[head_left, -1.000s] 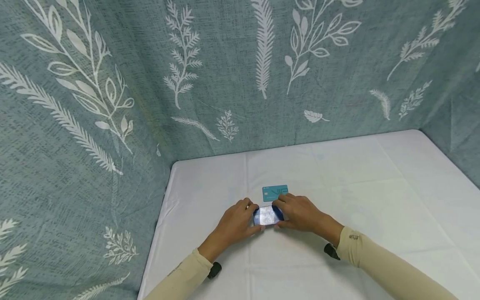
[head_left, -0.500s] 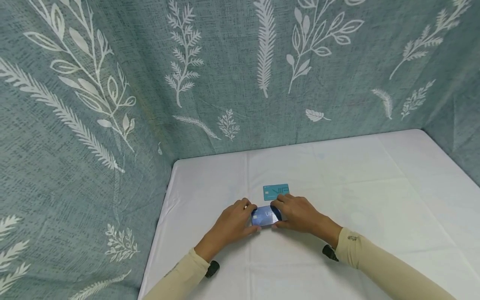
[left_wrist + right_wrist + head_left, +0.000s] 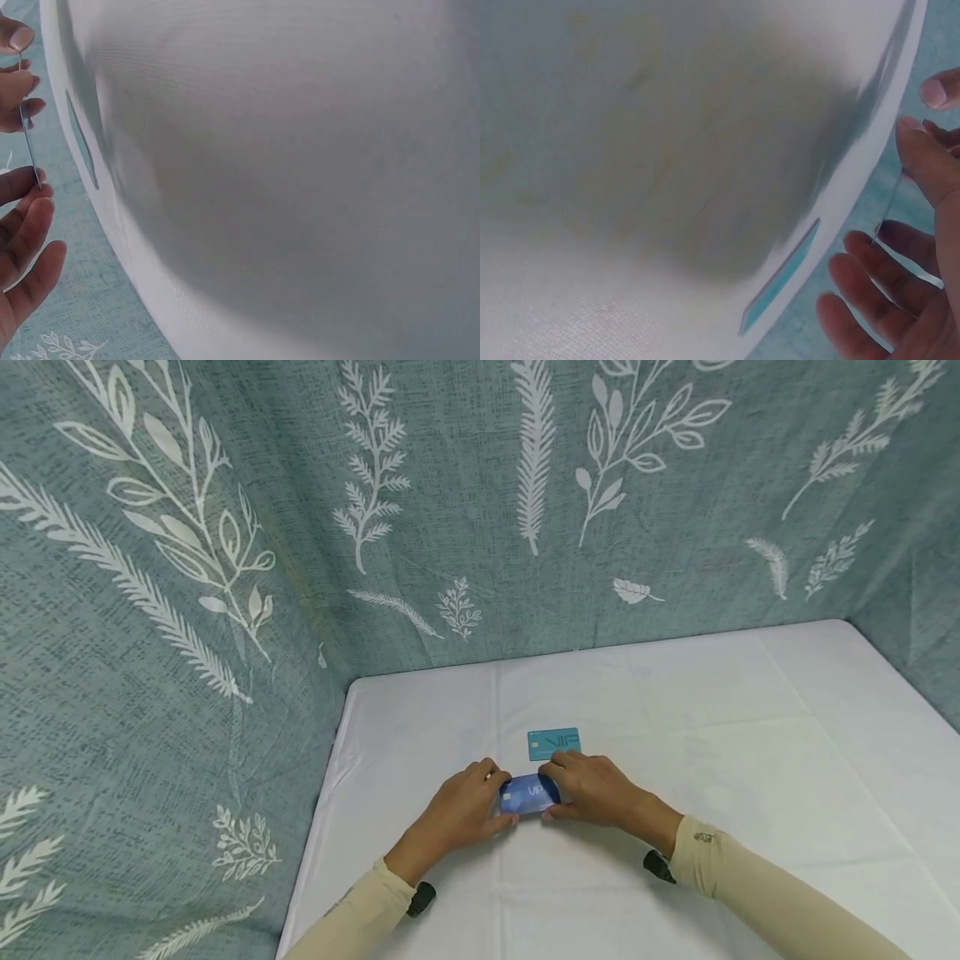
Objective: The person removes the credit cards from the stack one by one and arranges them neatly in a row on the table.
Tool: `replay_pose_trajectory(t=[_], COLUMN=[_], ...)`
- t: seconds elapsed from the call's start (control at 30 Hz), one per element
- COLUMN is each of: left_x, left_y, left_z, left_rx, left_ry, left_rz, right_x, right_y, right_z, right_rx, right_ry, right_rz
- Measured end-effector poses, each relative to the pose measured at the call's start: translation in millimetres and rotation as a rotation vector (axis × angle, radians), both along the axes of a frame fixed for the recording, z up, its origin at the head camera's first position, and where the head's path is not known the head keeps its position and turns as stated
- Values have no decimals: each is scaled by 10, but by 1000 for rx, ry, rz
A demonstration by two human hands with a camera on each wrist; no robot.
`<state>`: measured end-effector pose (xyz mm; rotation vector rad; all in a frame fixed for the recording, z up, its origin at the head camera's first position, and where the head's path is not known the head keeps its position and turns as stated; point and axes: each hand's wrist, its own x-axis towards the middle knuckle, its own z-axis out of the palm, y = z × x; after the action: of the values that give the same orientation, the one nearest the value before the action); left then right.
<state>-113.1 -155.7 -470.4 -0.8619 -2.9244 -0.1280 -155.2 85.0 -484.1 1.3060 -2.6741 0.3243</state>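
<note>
My left hand (image 3: 461, 806) and right hand (image 3: 596, 789) hold a blue bank card (image 3: 527, 795) between them, one at each short end. Each pinches it with the thumb at the near edge and fingers at the far edge. The card's face shows a gold chip at left and "VIP" lettering. In the left wrist view the held card (image 3: 28, 139) appears edge-on, raised from the table; the right wrist view shows a thin edge of it too. A teal bank card (image 3: 551, 743), also marked "VIP", lies flat on the table just beyond the blue one, its lower right corner beside my right fingers.
A white cloth covers the table (image 3: 720, 735). Blue-green curtains (image 3: 465, 510) with white leaf prints hang behind it and along the left. Small dark devices sit under both wrists, the left device (image 3: 422, 899) and the right device (image 3: 659, 866).
The held card has tilted, so the bright glare on its face is gone and the blue surface and lettering show. Both hands have shifted slightly left in view. The teal card stays on the table.
</note>
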Motion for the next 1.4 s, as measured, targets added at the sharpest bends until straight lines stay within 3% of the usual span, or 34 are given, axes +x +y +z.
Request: replay_pose_trajectory(t=[0.9, 1.4], left_x=[20, 23], left_y=[-161, -245], left_z=[21, 54], left_rx=[-24, -26], left_ry=[-47, -85], left_rz=[-4, 34], right_x=[25, 12], right_y=[-156, -262], right_z=[30, 8], right_rx=[46, 63], right_ry=[-53, -35], right_rz=[24, 45])
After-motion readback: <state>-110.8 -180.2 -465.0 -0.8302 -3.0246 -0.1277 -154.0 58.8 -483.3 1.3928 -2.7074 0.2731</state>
